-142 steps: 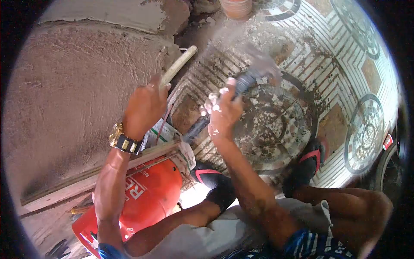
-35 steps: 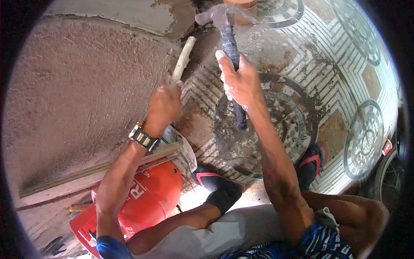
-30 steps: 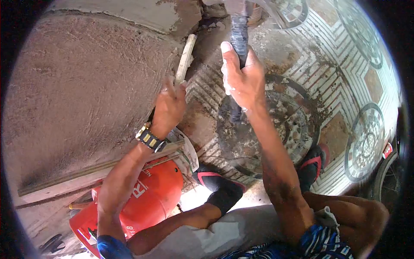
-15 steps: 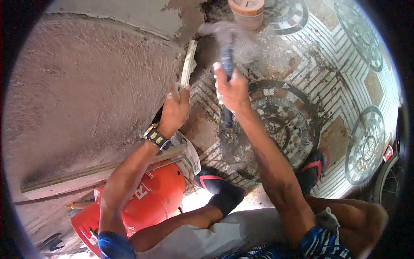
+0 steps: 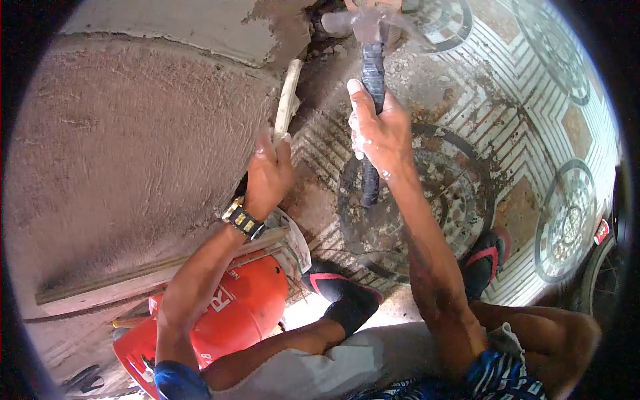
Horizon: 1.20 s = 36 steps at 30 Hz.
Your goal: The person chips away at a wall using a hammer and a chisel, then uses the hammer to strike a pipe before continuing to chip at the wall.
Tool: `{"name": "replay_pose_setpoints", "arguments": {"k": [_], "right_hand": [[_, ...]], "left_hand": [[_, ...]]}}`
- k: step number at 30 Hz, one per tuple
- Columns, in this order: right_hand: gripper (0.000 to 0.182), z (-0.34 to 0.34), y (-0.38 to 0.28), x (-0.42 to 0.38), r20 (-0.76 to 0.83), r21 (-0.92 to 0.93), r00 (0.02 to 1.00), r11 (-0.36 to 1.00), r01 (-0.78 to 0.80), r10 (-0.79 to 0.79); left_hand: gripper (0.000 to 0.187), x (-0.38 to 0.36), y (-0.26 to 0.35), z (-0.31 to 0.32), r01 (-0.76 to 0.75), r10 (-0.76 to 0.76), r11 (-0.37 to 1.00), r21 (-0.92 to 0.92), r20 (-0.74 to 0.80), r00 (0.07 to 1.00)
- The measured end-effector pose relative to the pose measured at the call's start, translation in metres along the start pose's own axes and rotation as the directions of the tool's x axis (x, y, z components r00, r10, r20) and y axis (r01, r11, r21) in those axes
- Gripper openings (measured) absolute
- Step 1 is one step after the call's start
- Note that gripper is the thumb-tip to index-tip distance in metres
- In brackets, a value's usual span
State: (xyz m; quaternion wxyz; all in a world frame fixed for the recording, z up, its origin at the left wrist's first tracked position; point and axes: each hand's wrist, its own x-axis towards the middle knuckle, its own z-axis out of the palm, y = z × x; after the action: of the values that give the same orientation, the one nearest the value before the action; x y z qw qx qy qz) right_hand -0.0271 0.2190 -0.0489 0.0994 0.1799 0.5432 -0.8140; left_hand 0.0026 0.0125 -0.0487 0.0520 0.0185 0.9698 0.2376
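My right hand (image 5: 383, 130) is wrapped round the black taped handle of a claw hammer (image 5: 373, 60). The hammer's head, smeared by motion, is raised at the top, in front of a terracotta-coloured pot (image 5: 392, 4). In my left hand (image 5: 270, 170) is the lower end of a pale wooden stick (image 5: 288, 97), its upper end leaning by the edge of the rough plastered wall (image 5: 147, 133). Left of the hammer, the stick stands apart from it. A watch with a dark and gold band is on my left wrist.
A red gas cylinder (image 5: 247, 300) and a wooden plank (image 5: 160, 270) lie at the lower left. Broken mosaic tiles (image 5: 433, 193) and rubble cover the floor. My feet in black and red flip-flops rest below. A wheel (image 5: 597, 273) and a red can (image 5: 601, 231) are at the right.
The hammer and my right hand have moved right and the hammer head is higher, away from the stick. My left hand has shifted only slightly, still holding the stick.
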Motion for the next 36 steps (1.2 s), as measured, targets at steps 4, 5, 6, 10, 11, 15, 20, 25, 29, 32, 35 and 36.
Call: {"name": "replay_pose_setpoints", "arguments": {"k": [4, 5, 6, 10, 11, 15, 20, 25, 29, 32, 35, 36], "right_hand": [[0.036, 0.007, -0.012, -0.006, -0.046, -0.035, 0.977, 0.978, 0.207, -0.208], [0.035, 0.009, -0.013, -0.006, -0.066, -0.059, 0.96, 0.962, 0.268, -0.272], [0.034, 0.012, -0.01, -0.005, -0.084, -0.081, 0.942, 0.944, 0.32, -0.326], [0.037, 0.019, 0.052, 0.023, -0.058, -0.203, 0.92, 0.907, 0.369, -0.387], [0.041, 0.017, 0.056, 0.029, 0.018, -0.402, 0.958, 0.875, 0.27, -0.287], [0.044, 0.005, 0.033, 0.022, -0.018, -0.36, 1.0, 0.933, -0.025, 0.019], [0.036, 0.022, 0.043, 0.022, -0.057, -0.232, 0.939, 0.919, 0.318, -0.34], [0.052, 0.016, 0.02, 0.037, 0.076, -0.533, 0.978, 0.821, 0.206, -0.196], [0.05, 0.014, 0.006, 0.018, -0.021, -0.304, 0.976, 0.931, 0.202, -0.219], [0.046, 0.007, 0.003, 0.021, -0.01, -0.314, 0.977, 0.929, 0.198, -0.212], [0.045, 0.004, 0.013, 0.017, -0.008, -0.321, 0.984, 0.932, 0.165, -0.177], [0.046, 0.003, 0.015, 0.017, -0.005, -0.298, 0.982, 0.938, 0.177, -0.187]], "left_hand": [[0.029, -0.001, -0.001, 0.01, 0.003, -0.01, 0.997, -0.075, -0.102, 0.995], [0.03, -0.003, -0.004, 0.01, 0.105, -0.112, 0.984, -0.144, -0.039, 0.993], [0.032, -0.003, -0.004, 0.009, 0.207, -0.206, 0.956, -0.206, 0.028, 0.978], [0.034, -0.002, -0.006, 0.013, 0.284, -0.278, 0.912, -0.296, 0.063, 0.958], [0.032, -0.003, -0.006, 0.016, 0.267, -0.271, 0.906, -0.329, 0.034, 0.962], [0.029, -0.001, -0.021, 0.025, 0.139, -0.158, 0.926, -0.352, -0.026, 0.987], [0.028, -0.004, -0.008, 0.017, 0.306, -0.295, 0.83, -0.466, 0.098, 0.95], [0.029, 0.006, 0.005, 0.01, 0.381, -0.356, 0.749, -0.543, 0.155, 0.921], [0.031, -0.002, 0.021, 0.0, 0.496, -0.417, 0.65, -0.576, 0.276, 0.866], [0.032, -0.005, -0.008, 0.015, 0.092, -0.094, 0.96, -0.265, 0.007, 0.996], [0.027, -0.005, 0.0, 0.011, -0.058, 0.048, 0.99, -0.131, -0.081, 0.996], [0.027, -0.004, 0.001, 0.01, 0.002, -0.014, 0.983, -0.183, -0.067, 0.998]]}}
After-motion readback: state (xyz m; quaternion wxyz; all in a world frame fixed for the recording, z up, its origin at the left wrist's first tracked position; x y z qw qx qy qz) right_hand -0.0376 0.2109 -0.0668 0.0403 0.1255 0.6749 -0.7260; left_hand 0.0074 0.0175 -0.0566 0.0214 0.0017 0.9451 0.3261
